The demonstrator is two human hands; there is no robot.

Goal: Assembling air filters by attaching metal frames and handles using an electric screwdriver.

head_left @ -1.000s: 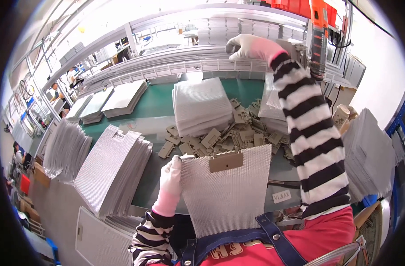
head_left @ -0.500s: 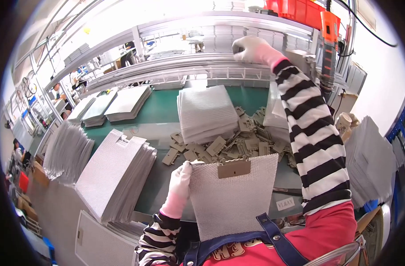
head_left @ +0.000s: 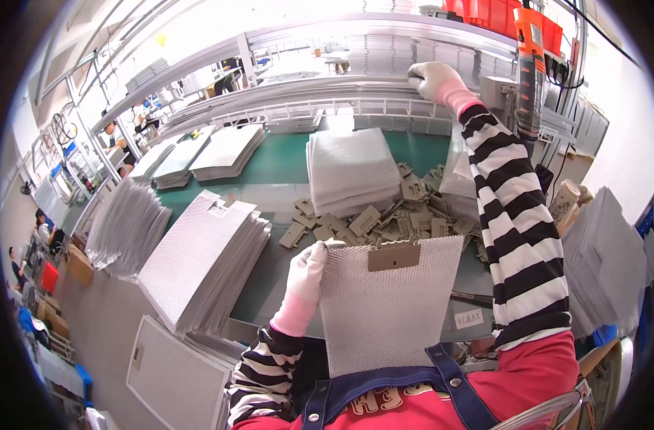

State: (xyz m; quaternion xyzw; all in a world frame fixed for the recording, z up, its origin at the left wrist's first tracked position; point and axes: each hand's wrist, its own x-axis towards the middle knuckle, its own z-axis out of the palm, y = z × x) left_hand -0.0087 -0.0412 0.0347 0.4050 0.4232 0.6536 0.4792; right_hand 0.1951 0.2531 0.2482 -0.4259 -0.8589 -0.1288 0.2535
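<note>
A metal mesh filter panel (head_left: 388,308) was held upright against the chest, long axis vertical, its left edge pinched by the gloved left hand (head_left: 307,266). The gloved right hand (head_left: 431,77) was stretched far up to the shelf rail (head_left: 341,89), fingers curled on its edge, well apart from the panel.

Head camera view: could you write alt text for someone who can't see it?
A seated person's gloved left hand holds a grey mesh panel with a tan clip upright at a green workbench, while the gloved right hand reaches up to a rail. Stacks of mesh panels and loose tan clips cover the bench.
</note>
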